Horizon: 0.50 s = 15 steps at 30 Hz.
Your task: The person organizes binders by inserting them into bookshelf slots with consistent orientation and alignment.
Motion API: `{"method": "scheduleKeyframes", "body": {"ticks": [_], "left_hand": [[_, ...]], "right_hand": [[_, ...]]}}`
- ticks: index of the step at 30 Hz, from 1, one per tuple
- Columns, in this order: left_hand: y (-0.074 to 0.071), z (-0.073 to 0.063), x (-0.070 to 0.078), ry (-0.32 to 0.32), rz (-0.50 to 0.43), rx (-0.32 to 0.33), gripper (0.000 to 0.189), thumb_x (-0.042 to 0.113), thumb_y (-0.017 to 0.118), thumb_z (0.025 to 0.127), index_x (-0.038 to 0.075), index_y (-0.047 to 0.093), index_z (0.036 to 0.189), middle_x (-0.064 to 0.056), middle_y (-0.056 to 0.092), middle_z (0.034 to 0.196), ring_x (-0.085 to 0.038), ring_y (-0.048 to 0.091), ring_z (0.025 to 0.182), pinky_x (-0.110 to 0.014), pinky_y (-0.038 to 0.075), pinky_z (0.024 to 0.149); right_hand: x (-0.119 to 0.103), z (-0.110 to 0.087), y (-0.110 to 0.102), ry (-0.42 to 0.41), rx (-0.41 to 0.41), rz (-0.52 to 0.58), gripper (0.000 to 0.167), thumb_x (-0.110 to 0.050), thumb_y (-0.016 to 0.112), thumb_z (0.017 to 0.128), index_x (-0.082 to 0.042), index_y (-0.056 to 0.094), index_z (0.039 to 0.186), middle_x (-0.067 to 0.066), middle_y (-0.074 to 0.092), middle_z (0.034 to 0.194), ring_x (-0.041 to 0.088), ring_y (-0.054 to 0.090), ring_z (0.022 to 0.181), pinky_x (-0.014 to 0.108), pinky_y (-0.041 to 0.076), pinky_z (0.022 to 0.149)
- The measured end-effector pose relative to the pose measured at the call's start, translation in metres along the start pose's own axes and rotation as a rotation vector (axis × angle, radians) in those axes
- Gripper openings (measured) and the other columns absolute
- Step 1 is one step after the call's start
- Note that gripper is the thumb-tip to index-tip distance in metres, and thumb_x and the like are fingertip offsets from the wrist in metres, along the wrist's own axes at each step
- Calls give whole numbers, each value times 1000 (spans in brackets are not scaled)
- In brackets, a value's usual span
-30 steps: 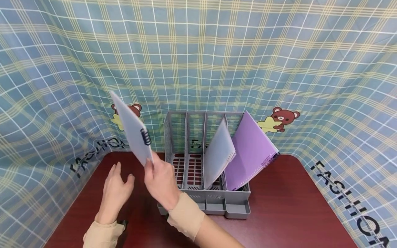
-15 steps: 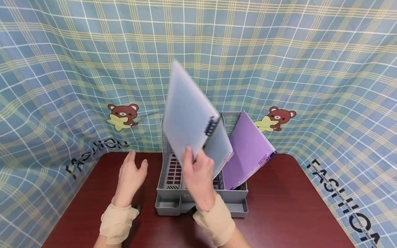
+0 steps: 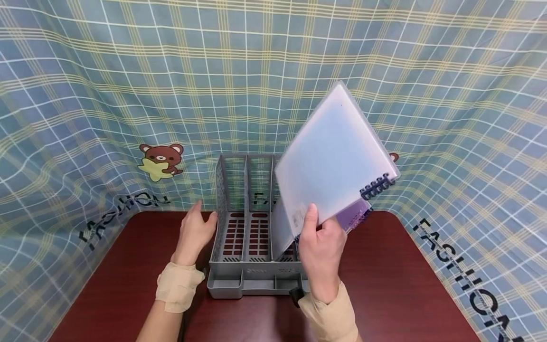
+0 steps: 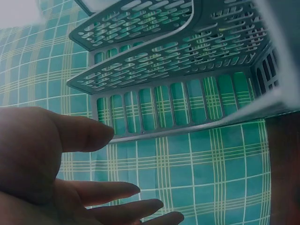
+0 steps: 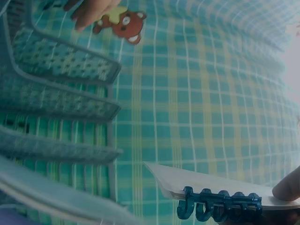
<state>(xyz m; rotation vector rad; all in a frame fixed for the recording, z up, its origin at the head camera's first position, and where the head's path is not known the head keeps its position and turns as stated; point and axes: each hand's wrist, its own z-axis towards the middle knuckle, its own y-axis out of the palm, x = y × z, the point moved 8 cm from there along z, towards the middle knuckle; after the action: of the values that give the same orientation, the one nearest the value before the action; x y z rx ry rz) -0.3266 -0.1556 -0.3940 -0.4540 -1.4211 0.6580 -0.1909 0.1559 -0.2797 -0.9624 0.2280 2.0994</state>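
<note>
My right hand (image 3: 322, 242) pinches the lower corner of a ring-bound notebook (image 3: 337, 147) with a pale translucent cover and dark rings. It is raised and tilted over the right side of a grey file rack (image 3: 256, 268). In the right wrist view, the dark binding rings (image 5: 220, 201) and the notebook's edge show near my thumb. Behind it, partly hidden, a second pale notebook (image 3: 282, 232) and a purple notebook (image 3: 354, 216) stand in the rack's right-hand slots. My left hand (image 3: 194, 232), fingers extended and holding nothing, is beside the rack's left wall.
Two slots on the rack's left side show their slatted floor (image 3: 235, 237). Small trays (image 3: 225, 282) run along its front. A dark red table (image 3: 384, 285) carries the rack, and a plaid curtain (image 3: 192, 85) encloses the back and sides.
My right hand has carried the notebook from the left across to the right above the rack, and its cover has turned toward the head view. The left hand has moved right, closer to the rack.
</note>
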Motion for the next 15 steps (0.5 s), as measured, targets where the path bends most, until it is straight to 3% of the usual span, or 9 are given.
{"method": "scheduleKeyframes", "body": {"ticks": [2,5,6,8,9,11,15], "left_hand": [[1,6,0,-2,-5,4,70,27,51,107,-7,21,161,-32,23,165,-51,29,148,-65,34,115],[6,16,1,-1,-11,-1,70,26,51,107,-7,21,161,-34,26,163,-51,55,123,-62,47,99],[8,19,1,0,-11,-2,70,26,51,107,-7,21,161,-34,27,162,-50,60,110,-60,50,91],[14,26,1,-2,-14,-14,69,25,51,107,-6,21,161,-34,29,161,-48,62,98,-56,51,83],[16,30,1,-4,-16,-24,69,25,50,107,-6,21,162,-35,29,161,-48,63,98,-55,51,83],[20,36,3,-10,-17,-39,68,25,49,108,-6,21,162,-34,29,161,-51,58,118,-59,51,93],[23,45,9,-30,-24,-59,67,24,47,108,-6,21,162,-34,27,162,-53,40,140,-62,44,104]], "right_hand": [[6,0,-3,8,9,-21,28,-24,61,105,-2,74,94,15,76,80,32,75,73,51,57,62],[16,0,-5,31,16,-36,29,-24,61,105,-2,73,91,15,75,78,33,74,71,52,56,61],[19,-1,-4,39,16,-41,29,-24,60,105,-2,73,91,16,75,78,33,74,70,52,56,60],[25,-2,-2,52,14,-47,28,-24,60,105,-2,72,91,16,74,77,33,73,69,53,55,60],[29,-2,0,54,13,-49,28,-24,61,105,-2,72,90,16,73,76,33,72,68,53,55,60],[34,-3,4,46,11,-58,27,-22,61,104,-2,70,88,16,72,75,32,70,66,53,54,60],[43,-7,16,21,0,-58,26,-19,60,104,-2,68,85,17,70,74,31,67,64,52,53,58]]}}
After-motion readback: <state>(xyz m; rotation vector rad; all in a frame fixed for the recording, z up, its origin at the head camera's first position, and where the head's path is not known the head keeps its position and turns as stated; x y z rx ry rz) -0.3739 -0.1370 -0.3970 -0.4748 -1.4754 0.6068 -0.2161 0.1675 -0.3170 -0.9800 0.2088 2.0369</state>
